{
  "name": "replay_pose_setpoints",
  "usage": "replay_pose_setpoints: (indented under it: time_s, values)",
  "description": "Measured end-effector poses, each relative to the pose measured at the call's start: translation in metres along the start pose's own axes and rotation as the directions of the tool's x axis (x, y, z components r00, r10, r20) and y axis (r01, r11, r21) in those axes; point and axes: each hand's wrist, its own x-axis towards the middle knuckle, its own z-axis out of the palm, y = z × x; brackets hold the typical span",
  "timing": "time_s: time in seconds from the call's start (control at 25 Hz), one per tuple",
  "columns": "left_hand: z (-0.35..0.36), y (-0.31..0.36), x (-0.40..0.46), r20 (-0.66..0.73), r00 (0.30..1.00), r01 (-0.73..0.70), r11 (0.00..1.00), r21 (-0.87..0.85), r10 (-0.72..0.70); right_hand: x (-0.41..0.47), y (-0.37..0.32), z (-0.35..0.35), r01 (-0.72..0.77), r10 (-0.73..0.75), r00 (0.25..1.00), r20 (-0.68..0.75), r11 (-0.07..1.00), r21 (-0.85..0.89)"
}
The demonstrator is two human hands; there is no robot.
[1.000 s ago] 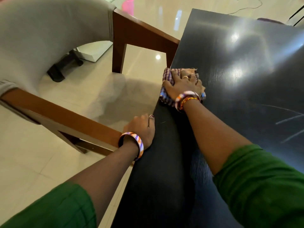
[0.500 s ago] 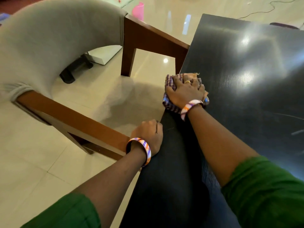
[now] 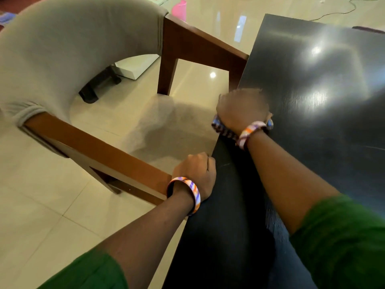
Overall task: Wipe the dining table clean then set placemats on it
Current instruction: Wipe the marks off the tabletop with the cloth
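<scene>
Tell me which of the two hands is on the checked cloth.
The right hand. It presses the checked cloth on the black table at its edge, farther from the camera; the left hand rests bare on that edge.

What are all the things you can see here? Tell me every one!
table: one, black and shiny, on the right
cloth: one, checked purple and white, at the table's left edge, under the right hand
chair: one, brown wood with grey padding, left of the table
bucket: one, pink, on the floor far behind the chair
cable: one, thin, on the floor at the top right
left hand: rests at the table's edge, striped bangle
right hand: blurred, presses on the cloth, striped bangle
</scene>
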Motion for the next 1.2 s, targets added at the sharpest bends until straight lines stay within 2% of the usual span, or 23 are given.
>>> replay_pose_setpoints:
  time_s: [0.12,0.28,0.4,0.52,0.6,0.76,0.88,1.0,1.12,1.2]
  values:
    - [0.002,-0.001,0.000,0.000,1.000,-0.024,1.000,0.003,0.024,0.027,-0.002,0.000,-0.082,0.083,0.996,0.017,0.996,-0.019]
    - [0.003,-0.004,0.004,-0.003,0.999,-0.032,0.999,-0.008,0.032,0.004,-0.002,0.005,-0.022,0.022,1.000,-0.020,0.999,-0.029]
    - [-0.001,-0.005,-0.010,-0.037,0.997,-0.076,0.996,-0.041,0.074,-0.040,-0.007,0.010,0.003,-0.003,1.000,-0.029,1.000,-0.028]
    - [-0.004,-0.012,-0.048,-0.043,0.975,-0.209,0.968,0.141,0.217,-0.087,-0.019,0.012,0.005,-0.005,0.999,-0.038,1.000,-0.010]
    - [-0.009,-0.024,-0.081,-0.059,0.948,-0.298,0.936,0.188,0.314,-0.123,-0.027,0.014,0.004,-0.004,0.999,-0.032,1.000,-0.003]
    - [-0.021,-0.058,-0.151,-0.072,0.957,-0.273,0.956,0.108,0.281,-0.206,-0.046,0.024,-0.001,0.001,1.000,-0.028,1.000,0.013]
    - [-0.029,-0.082,-0.210,-0.013,0.956,-0.292,0.951,0.104,0.294,-0.274,-0.066,0.032,-0.005,0.005,1.000,-0.024,1.000,0.010]
    - [-0.035,-0.106,-0.259,0.063,0.942,-0.336,0.921,0.198,0.330,-0.340,-0.082,0.042,-0.015,0.015,1.000,-0.017,1.000,0.015]
    - [-0.042,-0.126,-0.302,0.139,0.917,-0.398,0.847,0.353,0.373,-0.402,-0.094,0.048,-0.014,0.014,1.000,-0.015,1.000,0.011]
    - [-0.050,-0.130,-0.322,0.186,0.899,-0.439,0.808,0.393,0.398,-0.432,-0.101,0.050,-0.018,0.018,1.000,-0.012,1.000,0.020]
